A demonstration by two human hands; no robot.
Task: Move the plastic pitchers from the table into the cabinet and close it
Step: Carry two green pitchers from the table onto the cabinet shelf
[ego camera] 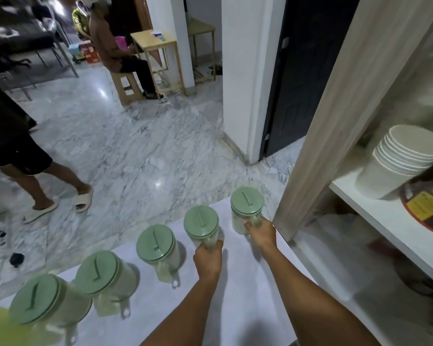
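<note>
While gripping two handles: left hand (208,259) clamped on fourth clear plastic pitcher with green round lid (201,224), right hand (261,233) clamped on fifth (246,210). Five pitchers counted, in a row on white table (238,303) beside open cabinet (335,136).

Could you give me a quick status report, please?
Left hand and right hand each grip a pitcher handle. Five pitchers on table. Cabinet open.
</note>
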